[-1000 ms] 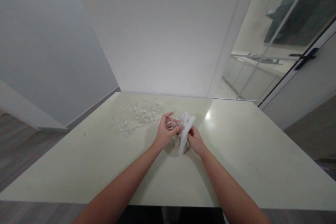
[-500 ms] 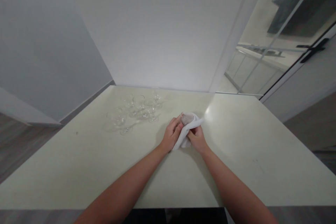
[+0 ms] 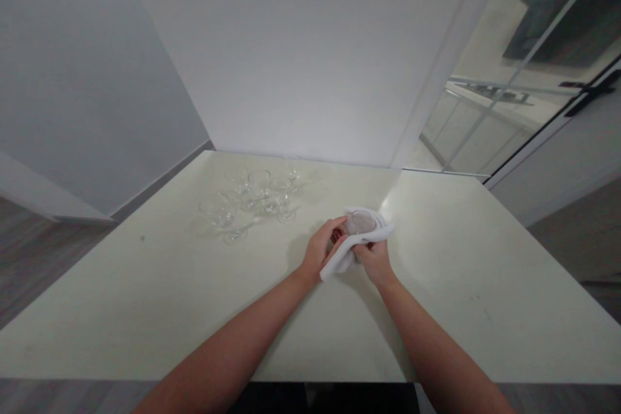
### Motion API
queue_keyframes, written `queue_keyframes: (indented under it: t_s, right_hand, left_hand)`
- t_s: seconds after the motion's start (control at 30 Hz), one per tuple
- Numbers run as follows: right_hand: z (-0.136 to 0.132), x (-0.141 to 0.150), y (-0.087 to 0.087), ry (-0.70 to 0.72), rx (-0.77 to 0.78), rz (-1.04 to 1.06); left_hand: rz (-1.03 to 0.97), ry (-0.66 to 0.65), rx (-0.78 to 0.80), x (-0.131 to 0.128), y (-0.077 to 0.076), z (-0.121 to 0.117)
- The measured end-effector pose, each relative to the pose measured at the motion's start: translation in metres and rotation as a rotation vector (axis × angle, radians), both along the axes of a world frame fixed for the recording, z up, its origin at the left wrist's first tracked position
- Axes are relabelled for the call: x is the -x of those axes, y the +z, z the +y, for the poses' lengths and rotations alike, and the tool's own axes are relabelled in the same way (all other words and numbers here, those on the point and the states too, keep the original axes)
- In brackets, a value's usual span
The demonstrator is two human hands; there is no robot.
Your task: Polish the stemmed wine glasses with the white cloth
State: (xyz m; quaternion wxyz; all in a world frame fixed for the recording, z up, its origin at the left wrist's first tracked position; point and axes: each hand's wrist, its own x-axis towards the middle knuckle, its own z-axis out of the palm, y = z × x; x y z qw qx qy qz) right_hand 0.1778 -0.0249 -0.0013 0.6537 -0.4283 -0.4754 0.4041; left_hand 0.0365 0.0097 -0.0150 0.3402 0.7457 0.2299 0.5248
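Between my hands, above the table, is a clear glass (image 3: pixel 361 222) with its rim facing up toward me. A white cloth (image 3: pixel 384 230) wraps round its far and right sides and hangs down in front. My left hand (image 3: pixel 317 248) curls round the left side of the glass, fingers closed, with a fold of cloth near its thumb. On the right, my right hand (image 3: pixel 377 261) grips the cloth against the glass, its fingers partly hidden under the fabric. The lower part of the glass is hidden by the cloth and hands.
Several clear stemmed glasses stand or lie in a group at the back left of the pale table (image 3: pixel 194 310), among them a tilted wine glass (image 3: pixel 220 212). A white wall (image 3: pixel 301 65) rises behind the table. A glazed door (image 3: pixel 485 103) is at the back right.
My hands have shifted slightly right with the glass and cloth. More of the glass's round opening shows, and my left hand's fingers have opened out a little round it.
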Motion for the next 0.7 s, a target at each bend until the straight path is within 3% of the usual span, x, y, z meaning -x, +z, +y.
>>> queue_keyframes:
  t_s: [0.13,0.33,0.47,0.7]
  right_hand:
    - [0.002,-0.002,0.0,-0.056,-0.023,-0.031]
    - [0.001,0.003,0.004,-0.07,-0.08,-0.217]
    - [0.001,0.001,0.004,-0.104,-0.128,-0.312]
    - [0.002,0.002,0.001,-0.074,-0.077,-0.259]
  left_hand:
    - [0.014,-0.038,-0.078,0.003,0.009,-0.004]
    - [-0.149,-0.028,-0.041,0.011,0.027,-0.015]
    - [-0.016,0.029,0.003,0.011,0.038,-0.016]
    - [-0.048,0.043,-0.026,0.005,0.036,-0.021]
